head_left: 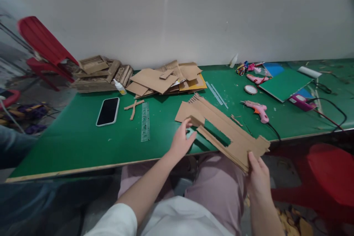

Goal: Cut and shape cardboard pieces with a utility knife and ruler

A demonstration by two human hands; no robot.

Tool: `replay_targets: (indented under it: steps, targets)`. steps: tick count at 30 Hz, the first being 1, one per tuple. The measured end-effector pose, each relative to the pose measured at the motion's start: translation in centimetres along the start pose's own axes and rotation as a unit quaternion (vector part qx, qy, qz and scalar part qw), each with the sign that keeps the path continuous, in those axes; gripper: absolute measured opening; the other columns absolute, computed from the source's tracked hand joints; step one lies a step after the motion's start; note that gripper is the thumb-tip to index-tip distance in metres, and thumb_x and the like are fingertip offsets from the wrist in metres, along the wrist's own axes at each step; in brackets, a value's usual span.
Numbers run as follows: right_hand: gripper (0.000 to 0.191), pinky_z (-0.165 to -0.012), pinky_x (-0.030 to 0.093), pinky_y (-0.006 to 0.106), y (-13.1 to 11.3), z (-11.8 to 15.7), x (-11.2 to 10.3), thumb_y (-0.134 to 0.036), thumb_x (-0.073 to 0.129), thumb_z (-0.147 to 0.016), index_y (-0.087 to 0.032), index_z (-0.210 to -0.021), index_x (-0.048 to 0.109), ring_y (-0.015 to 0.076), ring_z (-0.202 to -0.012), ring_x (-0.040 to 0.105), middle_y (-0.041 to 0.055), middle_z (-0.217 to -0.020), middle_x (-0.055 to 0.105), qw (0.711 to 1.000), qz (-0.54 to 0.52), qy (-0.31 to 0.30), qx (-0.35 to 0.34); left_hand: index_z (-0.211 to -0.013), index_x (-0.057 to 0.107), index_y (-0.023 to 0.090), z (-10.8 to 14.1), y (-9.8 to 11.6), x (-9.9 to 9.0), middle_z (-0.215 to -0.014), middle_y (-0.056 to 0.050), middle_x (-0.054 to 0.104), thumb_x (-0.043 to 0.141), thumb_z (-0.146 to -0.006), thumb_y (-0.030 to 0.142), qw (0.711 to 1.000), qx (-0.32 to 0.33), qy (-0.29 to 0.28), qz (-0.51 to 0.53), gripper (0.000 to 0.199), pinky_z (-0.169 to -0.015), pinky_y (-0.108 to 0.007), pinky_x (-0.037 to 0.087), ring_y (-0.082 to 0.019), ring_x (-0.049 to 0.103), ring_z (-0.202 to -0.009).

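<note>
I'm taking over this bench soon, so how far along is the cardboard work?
The brown slatted boxes at the back look built, and the cardboard piece has a long opening. That piece is in hand: the right hand grips it, the left hand open beside it. Probably left, some gluing: the glue gun lies unheld and loose cardboard sheets sit stacked. I cannot tell how much remains.

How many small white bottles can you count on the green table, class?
2. One white bottle is left of the flat cardboard pile; the other white bottle is right of it, by the pale wall. More could be hidden behind the pile.
</note>
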State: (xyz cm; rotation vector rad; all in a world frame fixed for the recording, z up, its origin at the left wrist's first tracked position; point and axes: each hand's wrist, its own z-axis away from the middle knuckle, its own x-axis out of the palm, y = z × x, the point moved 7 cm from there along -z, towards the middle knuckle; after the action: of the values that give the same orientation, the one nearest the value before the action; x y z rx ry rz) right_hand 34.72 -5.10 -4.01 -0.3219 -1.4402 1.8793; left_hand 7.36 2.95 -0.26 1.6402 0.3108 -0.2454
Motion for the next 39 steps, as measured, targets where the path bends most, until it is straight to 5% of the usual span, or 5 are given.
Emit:
replay_targets:
  steps: [3, 13, 19, 28, 39]
  targets:
    - [0.049, -0.094, 0.048, 0.031, -0.5, -0.8, -1.3, -0.037, 0.079, -0.053, -0.020, -0.097, 0.066, 0.0183, -0.103, 0.062, 0.0012, -0.097, 0.070, 0.999, -0.016, 0.033, 0.006, -0.128, 0.043, 0.016, -2.5, 0.7, -0.9, -0.125, -0.014, 0.053, 0.052, -0.084, 0.027, 0.967, 0.063, -0.015, -0.247, 0.046, -0.101, -0.041, 0.037, -0.026, 0.047, -0.119]
    - [0.042, -0.096, 0.047, 0.033, 0.5, -2.1, -2.3, -0.038, 0.078, -0.056, -0.020, -0.092, 0.065, 0.0178, -0.103, 0.061, 0.0013, -0.096, 0.070, 1.000, -0.017, 0.018, -0.013, -0.134, 0.043, 0.028, -6.7, 0.0, 3.7, -0.149, -0.016, 0.026, 0.055, -0.078, 0.057, 0.900, 0.055, -0.109, -0.419, 0.064, -0.102, -0.070, 0.008, -0.043, 0.012, -0.138]
    - [0.043, -0.096, 0.045, 0.029, 0.6, -2.4, -2.5, -0.039, 0.077, -0.058, -0.020, -0.096, 0.065, 0.0148, -0.103, 0.060, 0.0004, -0.097, 0.070, 1.000, -0.018, 0.017, -0.012, -0.138, 0.038, 0.031, -7.5, -0.3, 4.0, -0.154, -0.014, 0.012, 0.051, -0.073, 0.069, 0.889, 0.020, -0.129, -0.439, 0.077, -0.100, -0.071, 0.010, -0.049, 0.010, -0.135]
    - [0.039, -0.087, 0.051, 0.031, 0.2, -2.1, -1.9, -0.038, 0.074, -0.062, -0.018, -0.095, 0.065, 0.0171, -0.096, 0.063, 0.0042, -0.100, 0.070, 1.000, -0.013, -0.007, -0.014, -0.143, 0.030, 0.027, -6.5, -1.2, 3.2, -0.151, -0.017, 0.018, 0.046, -0.075, 0.070, 0.873, 0.053, -0.127, -0.467, 0.082, -0.102, -0.067, 0.011, -0.047, 0.013, -0.136]
    - [0.041, -0.077, 0.055, 0.031, 0.3, -2.4, -2.6, -0.036, 0.077, -0.057, -0.017, -0.091, 0.067, 0.0172, -0.082, 0.067, 0.0032, -0.092, 0.071, 1.000, -0.007, 0.016, 0.009, -0.138, 0.039, 0.025, -4.0, -0.8, 1.6, -0.152, -0.016, 0.018, 0.050, -0.076, 0.064, 0.874, 0.065, -0.127, -0.464, 0.074, -0.106, -0.061, 0.014, -0.043, 0.012, -0.138]
